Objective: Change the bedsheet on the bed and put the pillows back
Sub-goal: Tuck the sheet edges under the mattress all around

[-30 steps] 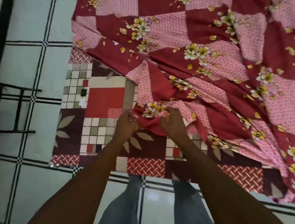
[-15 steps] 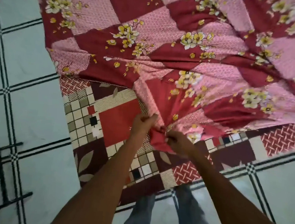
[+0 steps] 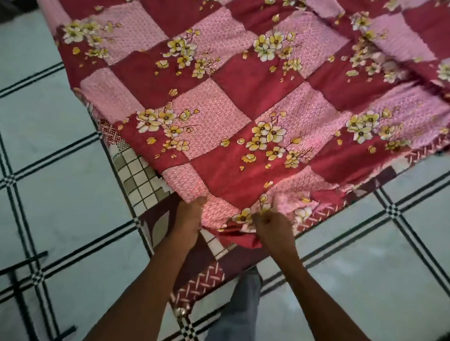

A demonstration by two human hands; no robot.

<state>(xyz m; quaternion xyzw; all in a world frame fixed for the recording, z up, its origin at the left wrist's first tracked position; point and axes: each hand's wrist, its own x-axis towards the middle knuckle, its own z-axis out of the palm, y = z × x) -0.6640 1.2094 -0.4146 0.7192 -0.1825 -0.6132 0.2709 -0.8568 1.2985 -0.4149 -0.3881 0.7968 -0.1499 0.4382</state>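
Red-and-pink checkered cotton bedsheet (image 3: 252,91), cream-yellow flower clusters with dark outlines. Patterned mattress cover beneath (image 3: 141,179): maroon ground, white-and-grey grid squares, pale leaf shapes, red-white lattice border. Pale grey floor tiles (image 3: 54,182), black double lines, small checkered crossings. Blue-grey denim trousers (image 3: 235,320).

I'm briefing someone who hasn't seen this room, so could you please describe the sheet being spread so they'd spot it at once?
Start at the bed's geometric-patterned maroon and cream mattress cover above the white tiled floor. Over it lies the red and pink checkered floral bedsheet, its near edge in the grip of the left hand and right hand. Only it carries yellow and white blossoms.
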